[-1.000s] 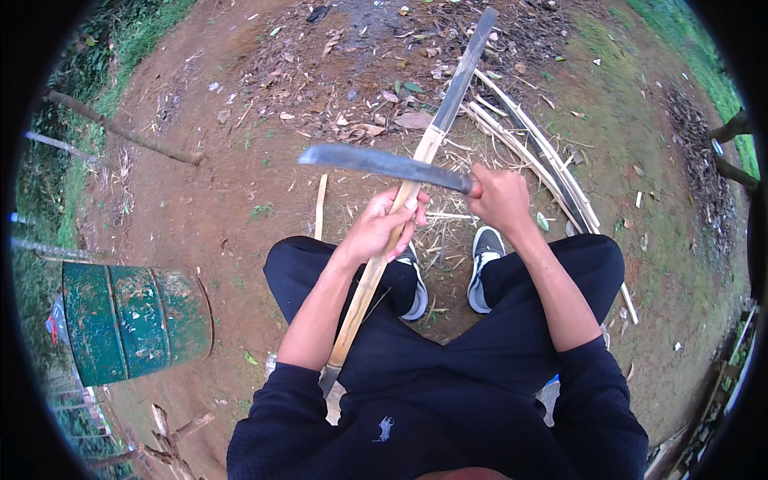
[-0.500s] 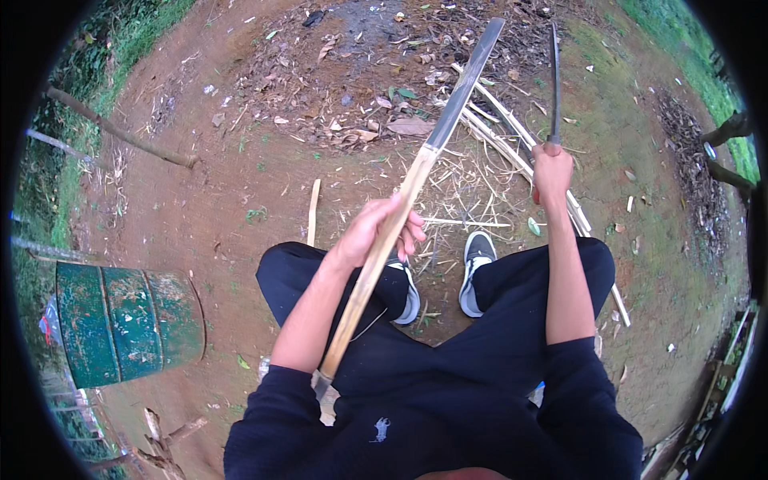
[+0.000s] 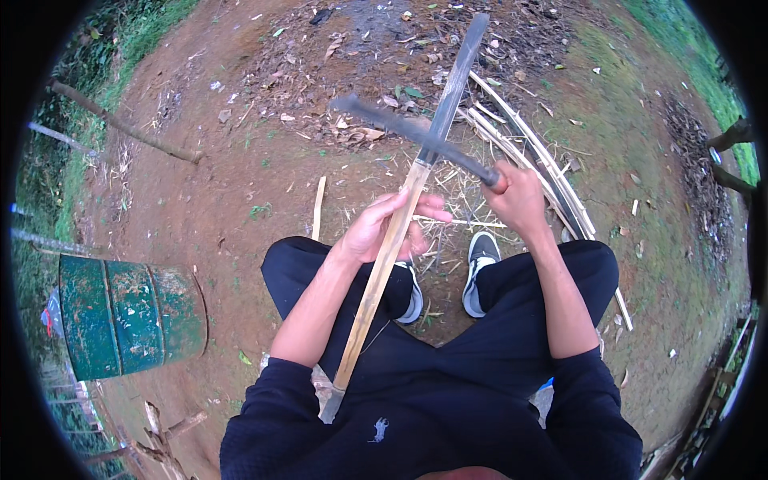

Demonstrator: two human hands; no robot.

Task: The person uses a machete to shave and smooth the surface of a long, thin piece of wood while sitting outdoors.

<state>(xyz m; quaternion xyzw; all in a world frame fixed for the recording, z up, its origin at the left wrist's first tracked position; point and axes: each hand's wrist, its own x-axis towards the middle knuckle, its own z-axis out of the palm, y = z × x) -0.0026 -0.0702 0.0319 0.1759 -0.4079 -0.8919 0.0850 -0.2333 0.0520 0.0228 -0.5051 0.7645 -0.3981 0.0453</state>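
The right hand (image 3: pixel 518 203) grips a blurry knife (image 3: pixel 400 124), handle (image 3: pixel 502 183) mostly hidden; the left hand (image 3: pixel 366 232) loosely holds a stick (image 3: pixel 374 288), fingers (image 3: pixel 436 214) spread.

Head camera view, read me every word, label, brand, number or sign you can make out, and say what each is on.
No text can be read anywhere in this view.
Dark top: a small pale emblem, no readable letters.
Green drum: scuffed, pale patches, no readable lettering.
Machete: blurred, no marking can be made out.
Long strip: no readable marking.
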